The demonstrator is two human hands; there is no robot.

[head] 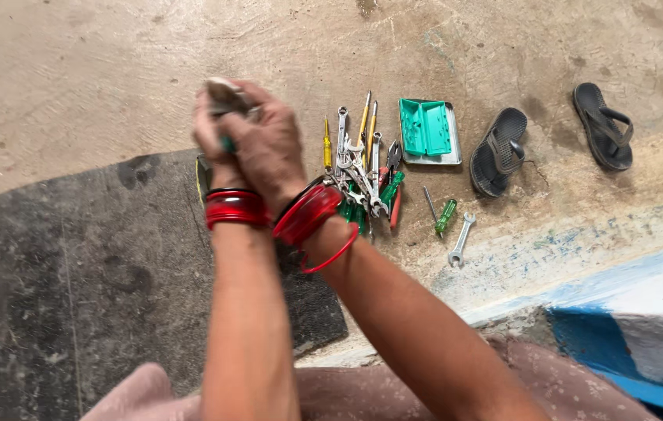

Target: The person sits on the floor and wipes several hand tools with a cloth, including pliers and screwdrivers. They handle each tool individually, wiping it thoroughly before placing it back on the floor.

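Observation:
My two hands are pressed together above the floor, both wrists wearing red bangles. My right hand (267, 148) lies across the front, fingers curled. My left hand (208, 134) is partly hidden behind it. Together they grip a small grey object (224, 93) that sticks out above the fingers, and a green bit (228, 144) shows between the hands. The hands are blurred, so I cannot tell what the object is. Just right of them lies a pile of hand tools (362, 168): spanners, pliers and screwdrivers with yellow and green handles.
A black rubber mat (97, 281) covers the concrete floor on the left. Right of the pile are an open green case (427, 129), a green-handled screwdriver (443, 215), a small spanner (461, 238) and two dark sandals (499, 152) (602, 125). A blue and white ledge (643, 312) runs at lower right.

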